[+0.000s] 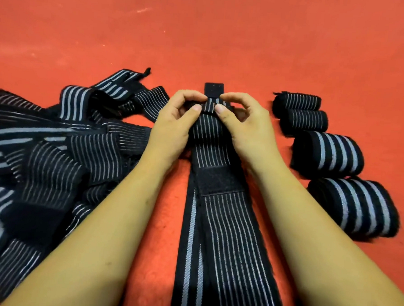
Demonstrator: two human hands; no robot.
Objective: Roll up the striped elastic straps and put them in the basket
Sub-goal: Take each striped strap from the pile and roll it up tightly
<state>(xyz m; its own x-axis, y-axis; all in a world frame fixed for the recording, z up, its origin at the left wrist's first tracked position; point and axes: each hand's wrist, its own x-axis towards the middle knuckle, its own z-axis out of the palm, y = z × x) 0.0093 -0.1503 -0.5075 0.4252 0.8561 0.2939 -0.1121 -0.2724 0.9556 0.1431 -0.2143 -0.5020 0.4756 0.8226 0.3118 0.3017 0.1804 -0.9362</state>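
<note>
Strap (218, 224), black, thin grey stripes, velcro patch

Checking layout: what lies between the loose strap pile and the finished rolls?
Head view: one strap laid flat on the red surface, its far end pinched by the left hand and right hand.

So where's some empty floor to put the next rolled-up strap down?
The biggest bare patch is the red floor beyond the middle strap, the loose pile and the four rolled straps. A narrow strip runs between the right forearm and those rolls. The left side is crowded with the loose pile.
</note>
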